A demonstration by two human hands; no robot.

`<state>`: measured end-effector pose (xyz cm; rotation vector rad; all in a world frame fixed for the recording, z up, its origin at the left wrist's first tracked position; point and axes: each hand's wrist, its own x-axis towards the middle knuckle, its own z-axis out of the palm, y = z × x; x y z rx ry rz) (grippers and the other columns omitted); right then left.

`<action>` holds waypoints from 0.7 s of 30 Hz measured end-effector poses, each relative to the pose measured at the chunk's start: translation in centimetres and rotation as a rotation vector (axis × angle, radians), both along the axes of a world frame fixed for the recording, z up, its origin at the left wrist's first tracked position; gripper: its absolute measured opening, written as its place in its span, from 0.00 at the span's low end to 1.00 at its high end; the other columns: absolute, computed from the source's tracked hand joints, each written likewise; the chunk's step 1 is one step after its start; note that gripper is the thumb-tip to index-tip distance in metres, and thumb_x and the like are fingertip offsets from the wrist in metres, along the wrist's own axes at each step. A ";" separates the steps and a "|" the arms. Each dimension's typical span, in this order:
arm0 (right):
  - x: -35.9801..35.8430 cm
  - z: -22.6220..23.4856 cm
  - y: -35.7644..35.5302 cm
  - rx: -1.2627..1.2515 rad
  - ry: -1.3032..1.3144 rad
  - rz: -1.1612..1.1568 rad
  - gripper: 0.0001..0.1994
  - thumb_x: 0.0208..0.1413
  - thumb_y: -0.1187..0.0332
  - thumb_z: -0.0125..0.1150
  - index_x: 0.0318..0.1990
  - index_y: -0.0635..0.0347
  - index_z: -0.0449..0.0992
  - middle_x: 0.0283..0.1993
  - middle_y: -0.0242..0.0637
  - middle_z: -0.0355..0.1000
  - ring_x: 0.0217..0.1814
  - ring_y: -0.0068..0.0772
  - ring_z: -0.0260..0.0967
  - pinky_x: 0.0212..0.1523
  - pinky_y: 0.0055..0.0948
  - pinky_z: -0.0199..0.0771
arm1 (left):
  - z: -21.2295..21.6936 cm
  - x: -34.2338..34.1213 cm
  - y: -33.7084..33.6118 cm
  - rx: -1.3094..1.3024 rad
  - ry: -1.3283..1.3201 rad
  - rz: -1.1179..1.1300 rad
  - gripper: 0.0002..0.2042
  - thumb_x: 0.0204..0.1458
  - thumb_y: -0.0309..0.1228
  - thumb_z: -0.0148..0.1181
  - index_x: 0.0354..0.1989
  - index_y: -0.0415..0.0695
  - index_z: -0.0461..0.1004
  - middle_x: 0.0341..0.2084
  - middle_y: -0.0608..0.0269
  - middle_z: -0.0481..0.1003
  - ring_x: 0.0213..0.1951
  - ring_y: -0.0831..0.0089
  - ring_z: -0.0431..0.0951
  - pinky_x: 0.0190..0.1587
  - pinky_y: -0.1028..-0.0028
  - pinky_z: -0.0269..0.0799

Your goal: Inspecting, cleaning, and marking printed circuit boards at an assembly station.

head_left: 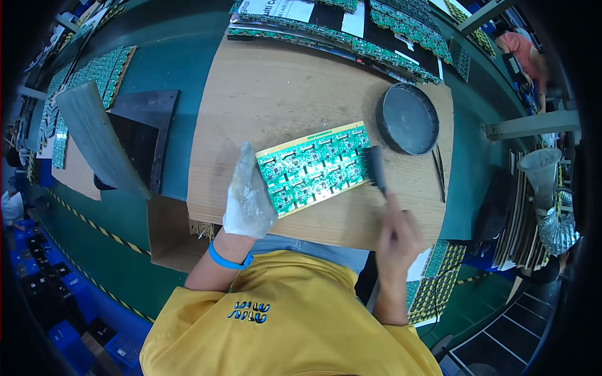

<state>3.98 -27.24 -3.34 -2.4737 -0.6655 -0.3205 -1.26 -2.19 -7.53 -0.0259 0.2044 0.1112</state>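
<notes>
My left hand (pixel 249 199), in a worn white glove, grips the left end of a green circuit board panel (pixel 313 166) with pale yellow edge strips. The panel is held tilted above a cardboard sheet (pixel 251 94). In my bare right hand (pixel 399 232), slightly blurred, is the handle of a black brush (pixel 375 168). Its bristles are at the panel's right end; whether they touch it I cannot tell. Just beyond the brush stands a round, dark-rimmed dish (pixel 409 119) with a grey inside. A pair of dark tweezers (pixel 438 174) lies to the right of the brush.
Stacked circuit board panels (pixel 401 31) line the far edge of the cardboard. At the left, a curved translucent panel (pixel 100 138) rises beside a black frame (pixel 164 125). A funnel with a metallic hose (pixel 555 225) is at the right. A person (pixel 527 59) is at the far right.
</notes>
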 end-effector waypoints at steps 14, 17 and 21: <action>-3.1 1.5 2.7 0.002 -0.019 0.290 0.27 0.45 0.81 0.61 0.57 0.53 0.82 0.20 0.33 0.61 0.18 0.34 0.60 0.20 0.37 0.61 | 1.5 0.0 -0.4 0.389 0.257 -0.010 0.30 0.68 0.53 0.46 0.69 0.44 0.62 0.65 0.55 0.67 0.65 0.60 0.69 0.68 0.57 0.63; -2.7 0.1 3.3 0.102 0.006 0.310 0.28 0.45 0.81 0.61 0.57 0.53 0.82 0.19 0.33 0.61 0.18 0.34 0.61 0.20 0.37 0.61 | 1.5 -0.1 -0.4 0.389 0.242 -0.018 0.30 0.68 0.51 0.47 0.70 0.44 0.61 0.67 0.54 0.65 0.66 0.61 0.67 0.69 0.58 0.62; 0.4 0.3 1.2 0.090 0.040 -0.049 0.22 0.49 0.84 0.61 0.53 0.56 0.84 0.19 0.38 0.61 0.18 0.35 0.58 0.22 0.36 0.58 | 1.4 0.0 -0.5 0.355 0.192 0.013 0.31 0.67 0.52 0.47 0.70 0.42 0.60 0.67 0.50 0.64 0.67 0.58 0.67 0.69 0.57 0.62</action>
